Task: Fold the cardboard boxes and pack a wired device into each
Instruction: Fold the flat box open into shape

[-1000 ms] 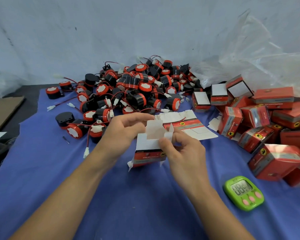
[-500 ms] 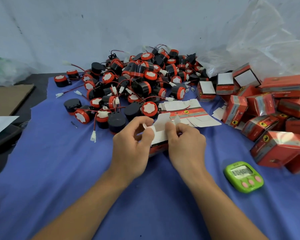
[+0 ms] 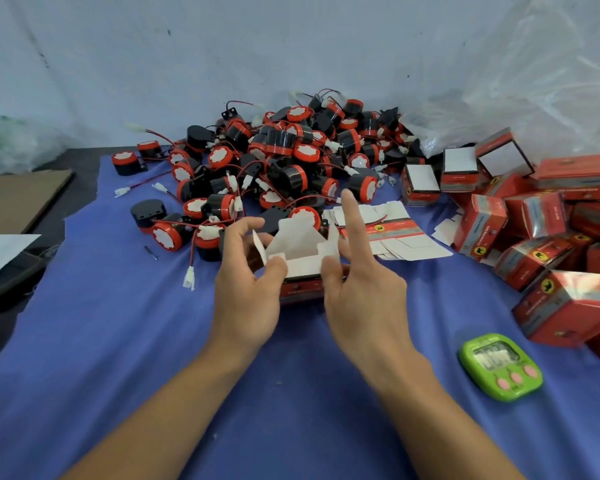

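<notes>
Left hand [image 3: 246,282] has thumb and curled fingers round the left side of a small cardboard box [image 3: 302,261]. Right hand [image 3: 364,292] pinches the box's right side, index finger sticking straight up. The box is low over the blue cloth [image 3: 118,341] (can't tell if it touches), white flaps standing open. The pile of wired devices [image 3: 278,157] is just behind it, with flat blanks [image 3: 395,237] near its right. Finished boxes [image 3: 534,220] crowd the right edge, and a green timer [image 3: 499,365] sits near the right forearm. Plain cloth runs to its ragged left edge, dark desk [image 3: 82,159] beyond.
</notes>
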{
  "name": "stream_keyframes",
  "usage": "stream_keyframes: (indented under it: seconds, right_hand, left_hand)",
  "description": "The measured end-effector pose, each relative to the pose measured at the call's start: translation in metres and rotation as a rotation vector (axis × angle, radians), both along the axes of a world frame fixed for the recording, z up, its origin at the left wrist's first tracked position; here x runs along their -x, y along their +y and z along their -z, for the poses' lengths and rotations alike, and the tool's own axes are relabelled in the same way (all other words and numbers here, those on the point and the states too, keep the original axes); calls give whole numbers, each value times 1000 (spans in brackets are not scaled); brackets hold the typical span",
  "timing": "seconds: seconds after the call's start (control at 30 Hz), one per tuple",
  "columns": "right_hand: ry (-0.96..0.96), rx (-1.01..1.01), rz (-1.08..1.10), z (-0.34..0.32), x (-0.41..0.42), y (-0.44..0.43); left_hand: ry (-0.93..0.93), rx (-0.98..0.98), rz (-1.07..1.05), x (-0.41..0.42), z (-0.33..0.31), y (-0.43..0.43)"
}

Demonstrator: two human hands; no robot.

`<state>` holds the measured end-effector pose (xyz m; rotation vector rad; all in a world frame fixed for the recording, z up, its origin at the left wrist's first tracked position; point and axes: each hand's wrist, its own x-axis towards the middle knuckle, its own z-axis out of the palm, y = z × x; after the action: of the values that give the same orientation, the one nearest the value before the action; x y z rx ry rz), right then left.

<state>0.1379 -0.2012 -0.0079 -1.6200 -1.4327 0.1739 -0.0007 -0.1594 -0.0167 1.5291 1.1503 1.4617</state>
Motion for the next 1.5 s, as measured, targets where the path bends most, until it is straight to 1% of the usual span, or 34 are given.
stream_keyframes:
  seconds: [0.03,0.1,0.17,0.27,0.37,0.43,0.5,0.6,0.67,0.83,0.9,0.93,1.0,1.03,1.1,1.37,1.43,1.5]
  right_hand:
    - [15,16,-37,-1,-1,0]
    - [136,44,-68,-3,-7,1]
    - [315,67,-81,-3,-16,3]
    - [644,82,-156,-4,-19,5]
    - [875,85,-178,-6,-19,7]
    - [935,143,-185,-6,-21,10]
    - [936,185,-194,-4,-24,13]
    - [1036,209,-254,-5,-31,14]
    - [1042,237,-298,-6,-37,15]
    - [891,312,-398,-1,-35,14]
    - [903,309,-393,0,-33,15]
    - [928,302,-385,1,-34,15]
    - [969,293,-362,1,-35,15]
    - [982,285,-348,2,-35,15]
    - [1011,256,-328,4,-32,15]
    - [992,195,-372,2,-30,14]
    - [936,145,-313,4,-31,14]
    - [834,104,-254,6,-31,16]
  left_hand:
    - [-16,28,-14,0,0,1]
    - [10,27,-16,0,0,2]
    - [57,16,5,-1,0,1]
    - [120,51,60,-4,2,-2]
    - [140,71,91,-5,5,-2]
    - [151,43,119,-4,7,-2]
    - [182,17,132,-3,7,-3]
    - [204,-2,109,-3,6,-2]
    - [202,13,109,-4,5,-3]
    - [174,55,142,-8,6,-7]
    - [140,74,193,-8,5,-8]
    - [94,98,252,-8,3,-9]
    - [-64,184,330,-8,2,-9]
    - [-124,232,322,-9,1,-7]
    - [-177,275,286,-9,1,-2]
    - [-205,306,297,-11,-1,-1]
    - [-196,302,320,-14,0,-3]
    - [-147,242,351,-16,-1,-6]
